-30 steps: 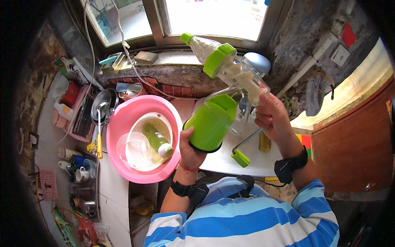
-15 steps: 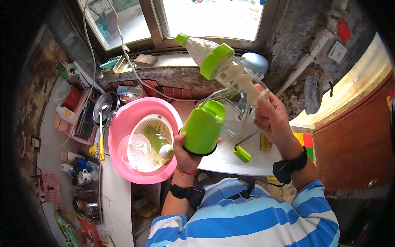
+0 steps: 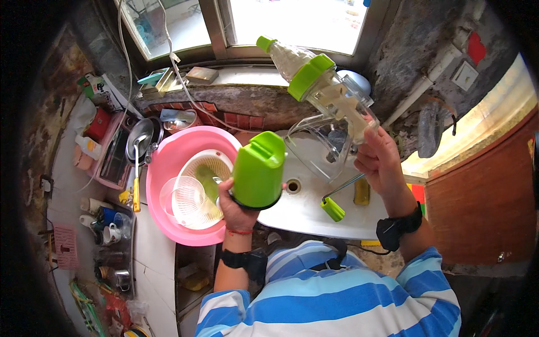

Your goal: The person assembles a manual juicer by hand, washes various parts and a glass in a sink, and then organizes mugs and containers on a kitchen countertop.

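My hands are well apart, each gripping its own piece. My left hand is wrapped round the lower part of the green housing, between the pink basin and the sink; its dark rim faces me. My right hand pinches the near end of the clear plastic body, which slants up toward the far left, over the far side of the sink.

With the green collar and clear cone out at its far end, I judge it tip-heavy, so a deeper grip nearer the middle would steady it. Smooth plastic may slip if wet; I'd want the left palm well under the housing. The green-handled crank is near my right hand, so I'd avoid snagging it. Whether the clear looped piece below joins the body, I cannot tell.
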Demonstrator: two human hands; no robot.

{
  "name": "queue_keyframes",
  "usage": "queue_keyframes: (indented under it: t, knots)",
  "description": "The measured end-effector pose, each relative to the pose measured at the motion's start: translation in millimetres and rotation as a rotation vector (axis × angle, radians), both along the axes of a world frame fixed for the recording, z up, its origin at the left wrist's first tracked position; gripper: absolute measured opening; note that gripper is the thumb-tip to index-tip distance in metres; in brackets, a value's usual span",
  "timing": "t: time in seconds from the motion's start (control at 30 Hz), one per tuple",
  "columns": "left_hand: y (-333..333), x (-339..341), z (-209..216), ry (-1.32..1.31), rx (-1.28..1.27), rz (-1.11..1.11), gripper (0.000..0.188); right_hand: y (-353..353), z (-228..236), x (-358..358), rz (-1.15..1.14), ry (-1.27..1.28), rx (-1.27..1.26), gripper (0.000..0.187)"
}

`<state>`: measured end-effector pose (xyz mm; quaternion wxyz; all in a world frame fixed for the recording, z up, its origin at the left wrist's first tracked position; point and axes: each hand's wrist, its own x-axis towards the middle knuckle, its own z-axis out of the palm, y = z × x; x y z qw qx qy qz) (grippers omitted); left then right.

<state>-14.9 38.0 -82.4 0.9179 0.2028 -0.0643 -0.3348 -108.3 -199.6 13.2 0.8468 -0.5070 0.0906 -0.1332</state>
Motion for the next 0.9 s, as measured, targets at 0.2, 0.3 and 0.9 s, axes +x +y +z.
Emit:
queue_keyframes:
  t: [0.2, 0.3, 0.9]
  knots:
    - [52.3, 16.4, -19.0, -0.102, 0.075, 0.179, 0.068, -0.7, 1.7, 4.2, 0.033, 0.015, -0.027, 0.043]
    - [87.1, 35.5, -33.6, -0.06, 0.173, 0.256, 0.059, 3.1, 0.4, 10.6, 0.044, 0.03, -0.036, 0.047]
    - [94.6, 64.6, -66.0, 0.145, 0.289, 0.127, 0.044, 36.1, -7.1, 34.1, 0.056, -0.019, -0.507, 0.051]
